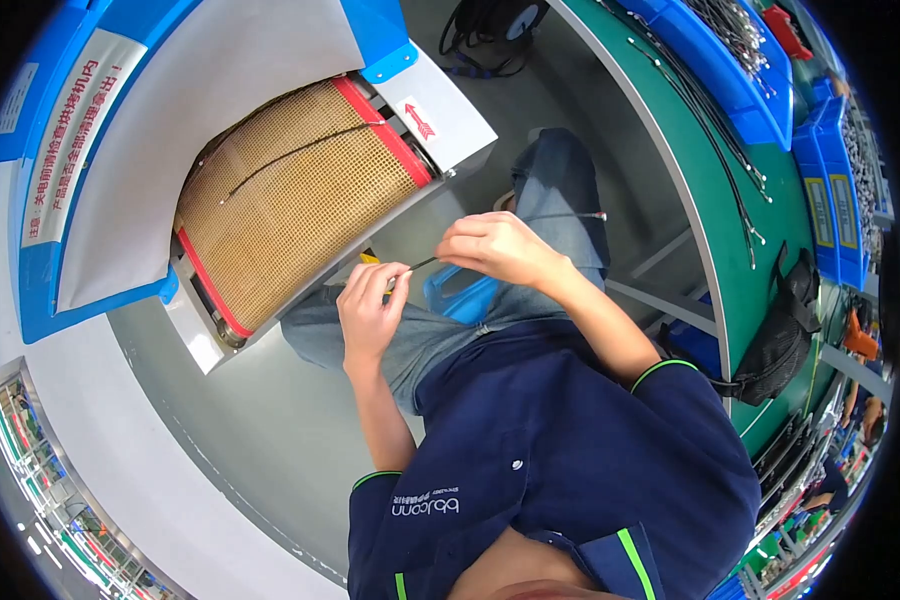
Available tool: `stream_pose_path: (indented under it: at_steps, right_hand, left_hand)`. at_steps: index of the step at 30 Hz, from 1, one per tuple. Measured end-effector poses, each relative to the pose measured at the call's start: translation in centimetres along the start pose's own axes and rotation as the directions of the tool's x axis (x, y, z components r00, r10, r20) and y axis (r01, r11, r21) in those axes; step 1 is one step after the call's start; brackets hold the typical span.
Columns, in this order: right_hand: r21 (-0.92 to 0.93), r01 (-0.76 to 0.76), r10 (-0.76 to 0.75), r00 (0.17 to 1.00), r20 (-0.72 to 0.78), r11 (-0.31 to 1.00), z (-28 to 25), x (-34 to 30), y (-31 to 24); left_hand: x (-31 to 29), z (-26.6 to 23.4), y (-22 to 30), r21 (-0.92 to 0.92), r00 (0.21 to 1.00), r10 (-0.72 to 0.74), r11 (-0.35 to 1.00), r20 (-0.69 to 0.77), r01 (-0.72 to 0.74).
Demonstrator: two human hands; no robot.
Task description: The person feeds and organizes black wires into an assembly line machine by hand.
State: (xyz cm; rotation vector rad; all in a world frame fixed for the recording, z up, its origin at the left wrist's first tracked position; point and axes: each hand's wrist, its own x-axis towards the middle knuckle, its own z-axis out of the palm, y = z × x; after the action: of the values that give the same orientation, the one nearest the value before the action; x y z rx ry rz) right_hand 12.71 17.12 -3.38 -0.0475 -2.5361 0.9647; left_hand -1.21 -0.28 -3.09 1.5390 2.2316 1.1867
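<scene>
A thin black cable [425,263] is stretched in front of my lap between my two hands. My left hand [370,305] pinches one end of it between thumb and fingertips. Slightly farther off and to the right, my right hand [495,248] closes its fingers round the same cable. Past that hand the cable runs on to the right, ending in a small connector [601,215]. Another black cable [305,157] lies on the tan mesh conveyor belt [290,215], beyond my left hand; neither hand touches the belt.
A blue-and-white machine housing [45,290] arches over the belt at the left. On the right, a green-topped table [670,90] holds long black cables [715,140], blue bins [780,100] of small parts and a black mesh pouch [775,345]. Its pale edge curves beside my right arm.
</scene>
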Motion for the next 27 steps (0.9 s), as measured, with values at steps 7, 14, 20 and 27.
stream_pose_path:
  at_steps: [7,14,20,27]
  right_hand:
    - [-0.114,-0.123,0.12,0.992,-0.028,0.986,-4.5,-2.2,2.2]
    - [0.0,-0.324,0.324,0.945,-0.036,0.946,-7.1,-3.5,2.1]
    - [0.053,-0.332,0.335,0.941,-0.054,0.942,-7.1,-3.7,2.3]
    - [0.114,-0.303,0.315,0.942,-0.113,0.946,-6.9,-3.7,1.9]
  left_hand:
    - [-2.1,-2.7,-2.2,0.058,0.988,-0.121,0.99,-0.101,0.127]
    - [-3.2,-4.0,-3.7,0.068,0.967,-0.179,0.979,-0.181,0.194]
    - [-3.6,-4.6,-3.8,0.07,0.96,-0.202,0.973,-0.195,0.219]
    - [-4.2,-4.5,-4.2,0.053,0.954,-0.22,0.971,-0.201,0.235]
